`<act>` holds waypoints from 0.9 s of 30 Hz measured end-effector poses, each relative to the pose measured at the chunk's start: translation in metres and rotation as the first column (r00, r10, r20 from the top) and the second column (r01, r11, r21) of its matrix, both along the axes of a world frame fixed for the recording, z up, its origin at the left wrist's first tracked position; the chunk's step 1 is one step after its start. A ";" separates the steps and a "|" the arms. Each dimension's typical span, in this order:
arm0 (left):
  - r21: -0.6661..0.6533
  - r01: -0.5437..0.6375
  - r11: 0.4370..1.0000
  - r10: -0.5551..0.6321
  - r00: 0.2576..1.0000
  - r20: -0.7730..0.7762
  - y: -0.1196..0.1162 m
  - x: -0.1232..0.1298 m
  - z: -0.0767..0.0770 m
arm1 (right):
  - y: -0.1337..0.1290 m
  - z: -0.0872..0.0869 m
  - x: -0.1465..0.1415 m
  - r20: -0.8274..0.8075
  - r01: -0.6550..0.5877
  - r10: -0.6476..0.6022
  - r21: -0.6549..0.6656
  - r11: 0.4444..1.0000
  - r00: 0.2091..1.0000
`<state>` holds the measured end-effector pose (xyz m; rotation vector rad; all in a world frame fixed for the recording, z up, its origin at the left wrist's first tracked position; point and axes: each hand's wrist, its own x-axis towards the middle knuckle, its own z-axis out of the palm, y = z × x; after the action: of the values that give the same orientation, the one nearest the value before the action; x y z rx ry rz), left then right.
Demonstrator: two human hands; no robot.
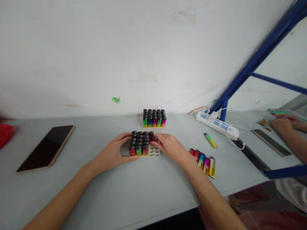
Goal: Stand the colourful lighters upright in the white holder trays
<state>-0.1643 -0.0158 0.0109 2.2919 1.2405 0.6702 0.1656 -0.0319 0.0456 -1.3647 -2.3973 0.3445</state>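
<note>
A pale tray with round-edged slots holds upright lighters with black tops in rows on its left part; slots at its front right show bare. My left hand curves around the tray's left side, thumb and fingers apart, touching the outer lighters. Over the tray's right part, my right hand pinches a dark-topped lighter between thumb and fingers. Behind the tray stands a block of upright colourful lighters. Several loose lighters lie to the right of my right hand.
One green-yellow lighter lies near a white power strip with cables. A dark flat tablet-like object rests at left, beside a red item. Beyond the blue frame, another person's hands are at the table.
</note>
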 end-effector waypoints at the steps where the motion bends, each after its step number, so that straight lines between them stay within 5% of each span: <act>1: -0.004 0.000 1.000 0.000 1.000 -0.002 0.000 0.000 0.001 | -0.001 0.001 -0.003 0.028 0.017 -0.017 0.018 1.000 0.999; 7: 0.012 0.002 1.000 -0.002 1.000 0.016 0.003 -0.003 -0.003 | 0.000 -0.002 -0.002 -0.072 0.034 -0.037 -0.044 0.998 0.997; 11: 0.040 -0.001 0.999 0.001 1.000 0.020 0.007 -0.006 -0.011 | -0.005 -0.001 0.050 -0.181 0.209 -0.209 -0.017 0.978 0.961; 13: 0.052 -0.007 0.999 0.006 1.000 0.023 0.008 -0.007 -0.015 | -0.012 -0.001 0.093 -0.164 0.394 -0.383 0.039 0.918 0.909; 16: 0.074 -0.026 0.997 0.025 1.000 0.016 0.010 -0.008 -0.020 | -0.023 -0.005 0.157 -0.050 0.675 -0.674 0.073 0.734 0.737; 19: 0.088 -0.019 0.996 0.017 1.000 0.024 0.013 -0.009 -0.025 | -0.027 -0.010 0.195 0.008 0.801 -0.801 0.022 0.599 0.599; 21: 0.084 -0.006 0.996 0.004 0.999 0.034 0.014 -0.008 -0.026 | -0.023 -0.011 0.204 -0.005 0.795 -0.796 -0.026 0.606 0.606; 27: 0.103 -0.001 0.995 -0.005 0.998 0.056 0.015 -0.009 -0.024 | 0.008 0.001 0.179 -0.161 0.656 -0.659 -0.075 0.751 0.735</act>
<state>-0.1734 -0.0008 -0.0130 2.3399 1.2038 0.8103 0.3444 -0.0240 0.0465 -1.9807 -1.6141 0.2644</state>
